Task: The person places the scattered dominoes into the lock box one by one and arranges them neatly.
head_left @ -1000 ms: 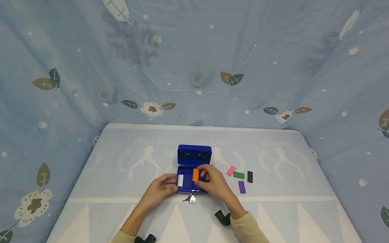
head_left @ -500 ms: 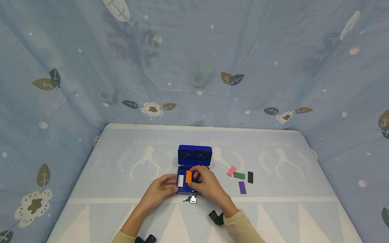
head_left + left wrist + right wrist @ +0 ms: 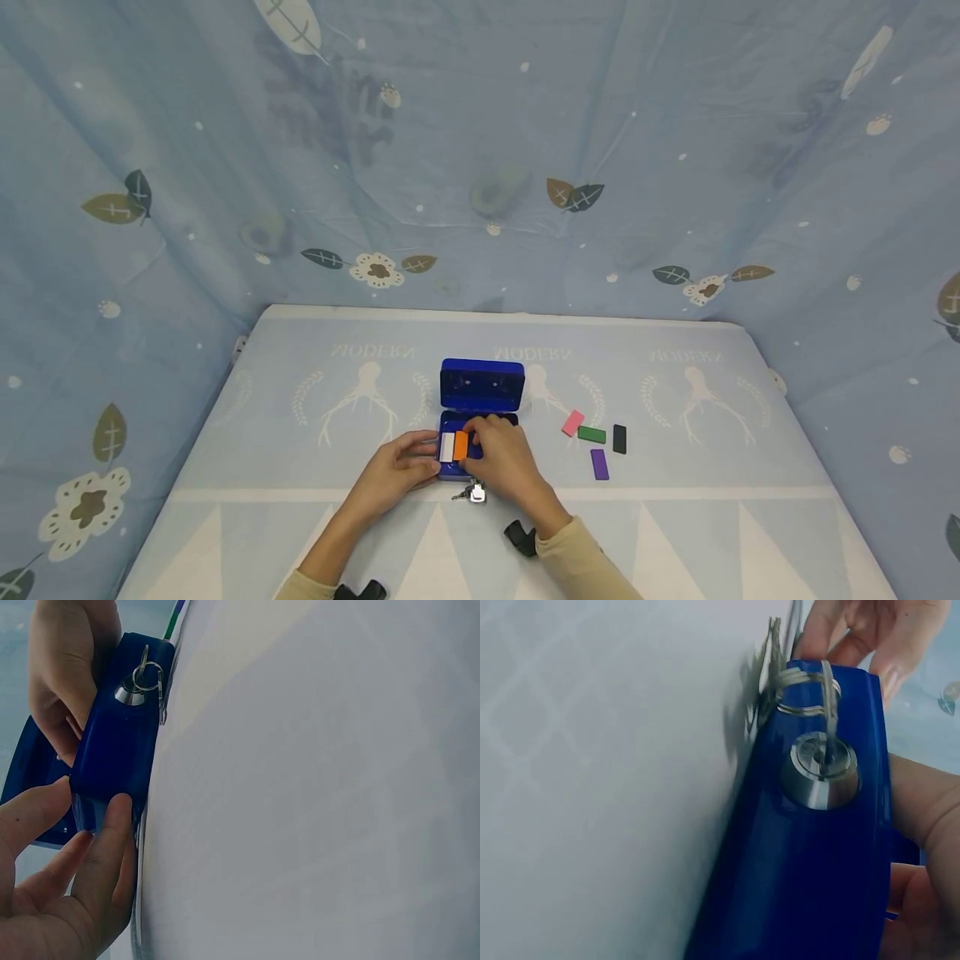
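Observation:
A small blue cash box (image 3: 454, 476) stands on the table with its lid (image 3: 482, 384) raised. My right hand (image 3: 504, 458) reaches into it and pinches an orange block (image 3: 461, 446) between thumb and fingers. Right beside that lies a white block (image 3: 447, 447), at the left end of the box. My left hand (image 3: 393, 468) rests against the box's left side, fingertips (image 3: 120, 806) touching its corner. On the front wall, a key sits in the round silver lock (image 3: 821, 771), with a key ring (image 3: 150, 677) hanging from it. In the right wrist view the box wall hides both blocks.
To the right of the box lie a pink block (image 3: 573, 423), a green block (image 3: 592, 435), a black block (image 3: 619, 439) and a purple block (image 3: 600, 464). Behind the patterned table (image 3: 675, 542) hangs a blue printed curtain (image 3: 450, 167).
My right hand has moved left inside the box with the orange block, bringing it alongside the white block. My left hand stays against the box.

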`<act>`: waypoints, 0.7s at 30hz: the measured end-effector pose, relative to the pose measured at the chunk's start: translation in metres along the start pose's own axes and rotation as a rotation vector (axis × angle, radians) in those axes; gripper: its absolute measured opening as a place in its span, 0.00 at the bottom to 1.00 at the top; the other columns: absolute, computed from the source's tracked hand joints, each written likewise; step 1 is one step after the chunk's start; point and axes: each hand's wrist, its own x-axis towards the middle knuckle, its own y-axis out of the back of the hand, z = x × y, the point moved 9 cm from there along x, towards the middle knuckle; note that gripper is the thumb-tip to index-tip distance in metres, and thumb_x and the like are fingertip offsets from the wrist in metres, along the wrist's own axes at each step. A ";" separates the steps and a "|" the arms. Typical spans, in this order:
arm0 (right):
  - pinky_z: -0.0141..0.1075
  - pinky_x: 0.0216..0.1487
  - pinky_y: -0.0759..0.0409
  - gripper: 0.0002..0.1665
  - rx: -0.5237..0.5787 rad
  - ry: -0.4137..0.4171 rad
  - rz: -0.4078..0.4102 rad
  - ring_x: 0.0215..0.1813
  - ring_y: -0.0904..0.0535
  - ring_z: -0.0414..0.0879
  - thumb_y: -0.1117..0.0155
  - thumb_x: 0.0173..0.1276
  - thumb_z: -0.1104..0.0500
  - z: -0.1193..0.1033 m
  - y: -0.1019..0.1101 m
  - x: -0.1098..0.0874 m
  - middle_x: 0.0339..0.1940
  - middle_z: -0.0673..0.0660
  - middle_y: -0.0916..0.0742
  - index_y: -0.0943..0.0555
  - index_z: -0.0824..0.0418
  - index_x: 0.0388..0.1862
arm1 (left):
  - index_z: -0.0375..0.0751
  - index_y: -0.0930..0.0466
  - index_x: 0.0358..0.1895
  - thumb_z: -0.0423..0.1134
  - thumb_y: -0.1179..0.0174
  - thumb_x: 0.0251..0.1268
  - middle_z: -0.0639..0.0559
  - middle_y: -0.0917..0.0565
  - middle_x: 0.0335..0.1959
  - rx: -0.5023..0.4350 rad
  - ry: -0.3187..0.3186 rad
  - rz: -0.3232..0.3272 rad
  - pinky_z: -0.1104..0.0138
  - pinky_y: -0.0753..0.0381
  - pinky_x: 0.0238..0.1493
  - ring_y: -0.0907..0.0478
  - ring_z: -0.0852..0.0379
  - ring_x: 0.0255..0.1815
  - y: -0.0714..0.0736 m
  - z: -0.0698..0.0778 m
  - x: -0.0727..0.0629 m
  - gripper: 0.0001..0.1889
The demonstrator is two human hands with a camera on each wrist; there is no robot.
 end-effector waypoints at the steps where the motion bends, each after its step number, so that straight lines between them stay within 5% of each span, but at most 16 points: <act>1: 0.40 0.41 0.26 0.24 -0.015 0.002 0.002 0.39 0.25 0.46 0.20 0.53 0.51 -0.001 0.000 0.000 0.32 0.46 0.20 0.16 0.58 0.47 | 0.28 0.31 0.68 0.30 0.33 0.65 0.30 0.24 0.59 -0.001 0.000 -0.001 0.61 0.14 0.51 0.20 0.40 0.55 0.000 0.000 0.000 0.29; 21: 0.37 0.38 0.29 0.24 -0.086 -0.005 -0.022 0.36 0.26 0.45 0.19 0.52 0.50 -0.003 -0.003 0.003 0.30 0.45 0.22 0.16 0.56 0.46 | 0.27 0.31 0.68 0.31 0.33 0.65 0.30 0.24 0.59 -0.002 0.007 0.002 0.62 0.14 0.51 0.20 0.39 0.55 0.000 0.001 -0.001 0.29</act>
